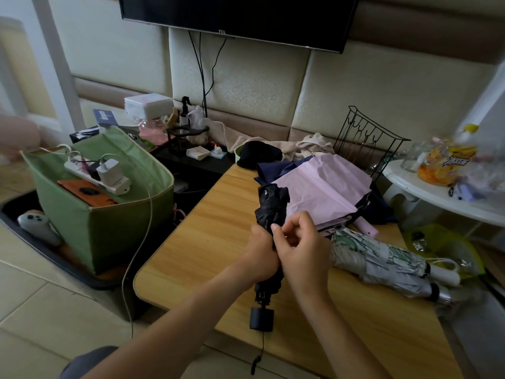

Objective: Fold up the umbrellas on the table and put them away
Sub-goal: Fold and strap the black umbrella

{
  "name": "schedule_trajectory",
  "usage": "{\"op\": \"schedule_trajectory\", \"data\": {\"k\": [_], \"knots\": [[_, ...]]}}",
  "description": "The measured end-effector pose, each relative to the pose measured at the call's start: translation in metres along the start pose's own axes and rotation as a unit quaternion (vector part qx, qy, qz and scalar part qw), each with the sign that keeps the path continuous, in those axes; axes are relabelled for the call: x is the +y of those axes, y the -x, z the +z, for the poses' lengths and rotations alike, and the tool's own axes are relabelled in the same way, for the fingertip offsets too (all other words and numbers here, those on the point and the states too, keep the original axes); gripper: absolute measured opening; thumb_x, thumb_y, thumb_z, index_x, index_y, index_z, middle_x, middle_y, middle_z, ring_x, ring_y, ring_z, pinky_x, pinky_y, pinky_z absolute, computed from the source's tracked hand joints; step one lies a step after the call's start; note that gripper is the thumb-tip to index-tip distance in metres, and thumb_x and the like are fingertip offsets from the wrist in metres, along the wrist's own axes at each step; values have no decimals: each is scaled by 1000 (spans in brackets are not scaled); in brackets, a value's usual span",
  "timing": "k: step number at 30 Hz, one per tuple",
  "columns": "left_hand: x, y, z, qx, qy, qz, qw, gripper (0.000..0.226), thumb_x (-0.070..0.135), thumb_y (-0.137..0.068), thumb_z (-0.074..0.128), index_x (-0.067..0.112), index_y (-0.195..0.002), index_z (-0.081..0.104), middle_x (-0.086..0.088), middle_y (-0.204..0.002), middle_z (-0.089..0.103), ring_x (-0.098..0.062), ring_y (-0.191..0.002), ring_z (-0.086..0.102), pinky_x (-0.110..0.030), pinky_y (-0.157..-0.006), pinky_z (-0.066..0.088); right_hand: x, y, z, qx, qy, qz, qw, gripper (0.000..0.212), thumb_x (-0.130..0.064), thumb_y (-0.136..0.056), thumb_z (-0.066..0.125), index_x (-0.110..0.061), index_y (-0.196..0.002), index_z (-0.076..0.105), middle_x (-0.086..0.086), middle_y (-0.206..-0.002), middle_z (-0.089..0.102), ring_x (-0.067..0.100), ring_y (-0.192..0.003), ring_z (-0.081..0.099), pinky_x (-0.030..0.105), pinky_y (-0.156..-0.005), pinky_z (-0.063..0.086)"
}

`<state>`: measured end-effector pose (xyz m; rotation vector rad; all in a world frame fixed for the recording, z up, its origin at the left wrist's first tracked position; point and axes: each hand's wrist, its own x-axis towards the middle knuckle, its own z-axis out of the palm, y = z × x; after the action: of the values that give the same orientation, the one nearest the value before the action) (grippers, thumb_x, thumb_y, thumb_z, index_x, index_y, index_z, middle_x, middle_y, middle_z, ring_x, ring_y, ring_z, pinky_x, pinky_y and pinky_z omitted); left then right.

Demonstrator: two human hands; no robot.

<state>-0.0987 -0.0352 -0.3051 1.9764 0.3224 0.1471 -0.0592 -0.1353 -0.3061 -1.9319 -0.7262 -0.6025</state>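
A black umbrella [270, 214] stands nearly upright over the middle of the wooden worktop [196, 242], collapsed, its canopy bunched in loose folds. The left hand [261, 253] is wrapped around the gathered fabric at mid-length, and the right hand [299, 242] presses in from 3 o'clock with thumb and forefinger pinched together on a fold of the cloth; what exactly sits between those fingertips is too small to make out. Both hands hide the middle of the umbrella, so only the crumpled top and the lower shaft show. Its dark handle [261, 318] hangs toward 6 o'clock past the worktop's near edge, a thin wrist cord [259, 354] dangling below.

At 2 o'clock from the hands lies a pink umbrella [322, 187], partly spread over navy fabric [276, 168] whose shape cannot be read. At 4 o'clock lies a white patterned umbrella [382, 258], folded but loose, its handle end partly blurred near the worktop's right edge.

At 9 o'clock, off the worktop, a green fabric bin [109, 222] holds a power strip [95, 170] with chargers plugged in. A television [237, 15] at 12 o'clock is cut off by the frame's top.
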Motion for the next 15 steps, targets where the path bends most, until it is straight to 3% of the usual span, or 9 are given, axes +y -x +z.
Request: {"op": "schedule_trajectory", "data": {"k": [4,7,12,15], "knots": [[1,-5,-10,-23,51,-41,998,33,23,-102,54,5,-118,32,-3,-104,48,-7,-87,52,-14,-62,48,5,-2,-3,-76,55,-37,995,4,-23,-98,55,-22,-102,56,-9,-61,62,4,-46,50,15,-40,30],[4,-7,-15,-20,108,-72,991,36,37,-104,42,9,-124,36,-6,-112,46,-16,-93,55,-30,-76,51,8,-4,-8,-109,27,-30,993,23,-21,-94,43,-21,-112,57,-6,-73,70,9,-46,52,17,-39,27],[2,-4,-11,21,148,-62,987,43,57,-96,36,19,-114,46,-20,-110,63,-39,-100,65,-58,-90,53,5,-6,-16,-99,-65,12,993,29,-15,-91,42,-21,-113,59,-12,-79,76,13,-45,57,26,-40,40],[0,-4,-8,78,155,-48,984,37,50,-101,36,18,-106,54,-15,-99,65,-35,-90,64,-60,-91,51,4,-7,-21,-109,-121,73,984,23,-10,-96,43,-24,-109,57,-14,-86,78,14,-48,62,29,-52,51]]}}
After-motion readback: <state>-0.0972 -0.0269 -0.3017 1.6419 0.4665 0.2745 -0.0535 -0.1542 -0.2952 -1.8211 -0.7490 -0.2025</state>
